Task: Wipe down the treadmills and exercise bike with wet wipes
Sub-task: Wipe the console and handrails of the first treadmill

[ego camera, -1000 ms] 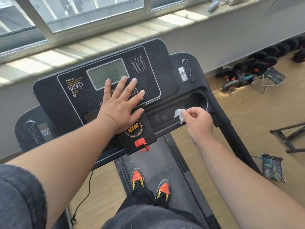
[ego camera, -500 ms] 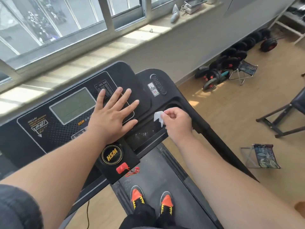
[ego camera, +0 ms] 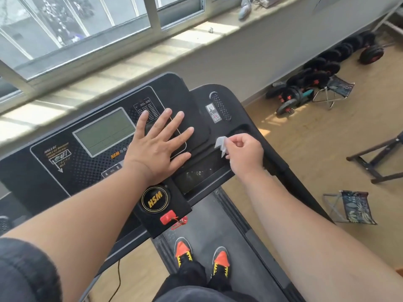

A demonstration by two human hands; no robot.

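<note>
The right hand (ego camera: 246, 150) pinched a small white wet wipe (ego camera: 221, 144) above the treadmill console's (ego camera: 65, 162) right tray. The left hand (ego camera: 156, 144) lay flat, fingers spread, on the panel beside the display (ego camera: 104, 131).

The treadmill console (ego camera: 65, 171) looks like matt black plastic, with a finely dotted texture around its display (ego camera: 104, 131), which is a smooth, glossy grey-green pane. At 3 o'clock of the display, the tray (ego camera: 202, 173) has a shinier black surface flecked with pale smears. The wet wipe (ego camera: 221, 144), pinched in the right hand (ego camera: 246, 153), is thin, white, crumpled cloth or paper. At 6 o'clock, the belt (ego camera: 218, 225) is dull, dusty grey rubber. The safety key (ego camera: 168, 217) is glossy red plastic. The floor (ego camera: 305, 149) at 3 o'clock is smooth pale wood, and the folding stool (ego camera: 353, 207) has a printed cloth seat on thin metal legs.
</note>
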